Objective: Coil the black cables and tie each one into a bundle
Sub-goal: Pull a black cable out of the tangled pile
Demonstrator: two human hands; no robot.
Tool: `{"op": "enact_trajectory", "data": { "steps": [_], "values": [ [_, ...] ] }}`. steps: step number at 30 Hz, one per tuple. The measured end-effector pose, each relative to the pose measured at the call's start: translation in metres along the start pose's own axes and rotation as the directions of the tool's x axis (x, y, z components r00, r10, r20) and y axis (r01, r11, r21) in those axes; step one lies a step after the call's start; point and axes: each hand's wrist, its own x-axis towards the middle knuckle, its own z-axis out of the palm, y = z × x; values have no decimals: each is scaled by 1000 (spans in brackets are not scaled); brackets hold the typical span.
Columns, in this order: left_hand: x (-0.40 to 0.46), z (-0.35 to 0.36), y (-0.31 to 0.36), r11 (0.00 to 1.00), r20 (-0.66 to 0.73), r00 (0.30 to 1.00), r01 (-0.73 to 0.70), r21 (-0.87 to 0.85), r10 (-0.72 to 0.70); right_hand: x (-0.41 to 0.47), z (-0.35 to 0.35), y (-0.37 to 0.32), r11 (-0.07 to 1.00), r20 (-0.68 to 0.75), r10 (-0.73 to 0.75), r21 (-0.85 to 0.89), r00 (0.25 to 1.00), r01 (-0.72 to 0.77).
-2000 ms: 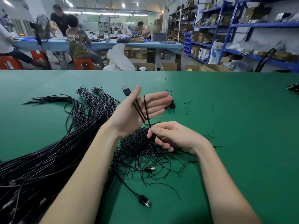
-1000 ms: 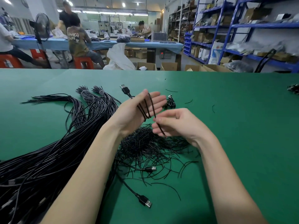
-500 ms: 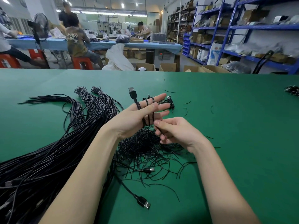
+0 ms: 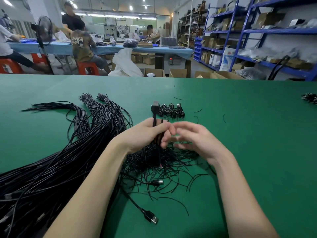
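**Coiled cable gripped in your left hand, above the tie pile**

The black cable [image 4: 155,124] is gathered into a few loops and held upright in your left hand [image 4: 145,134], fingers curled round it; its USB plug [image 4: 155,103] stands above the fist and a loose end hangs below. Your right hand [image 4: 193,140] sits just beside it, fingers blurred and loosely spread; whether it holds anything you cannot tell from this view. Under both hands lies a pile of short black ties [image 4: 163,162] on the green table [image 4: 257,134]. Left of it runs a thick heap of uncoiled cables [image 4: 51,169]. Finished bundles [image 4: 171,110] lie beyond your hands.
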Motion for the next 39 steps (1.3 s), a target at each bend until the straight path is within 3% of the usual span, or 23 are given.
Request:
{"op": "enact_trajectory", "data": {
  "steps": [2,5,8,15,20,24,27,30,35,37,39],
  "values": [
    [1,5,-1,998,40,998,57,13,-57,1,4,-14,990,-94,-142,-2,985,142],
    [2,13,-2,994,104,989,109,-23,-106,0,22,-30,962,29,-244,-118,969,246],
    [2,21,0,987,171,979,128,-101,-109,5,35,-29,935,-7,-252,-262,968,241],
    [3,19,4,966,189,977,136,-220,-95,10,25,-21,930,-198,-232,-331,952,158],
    [9,20,0,969,118,989,114,-218,-89,14,24,-18,936,-319,-205,-340,925,90],
    [12,14,-1,985,-26,998,48,-163,-53,16,22,-16,924,-442,-241,-376,864,66],
    [14,19,-4,990,-89,995,36,-135,-49,17,24,-13,931,-419,-184,-365,889,20],
    [16,19,-5,968,-223,974,-10,-252,-49,16,18,-11,975,-351,-102,-220,931,24],
    [18,18,-7,955,-344,936,-37,-295,-70,14,13,-10,985,-335,-133,-146,933,88],
    [17,18,-7,962,-328,941,-9,-274,-85,13,15,-12,979,-366,-153,-185,918,89],
    [15,18,-5,910,-238,960,36,-413,-146,10,16,-12,986,-355,-147,-126,923,109]
  ]
}}
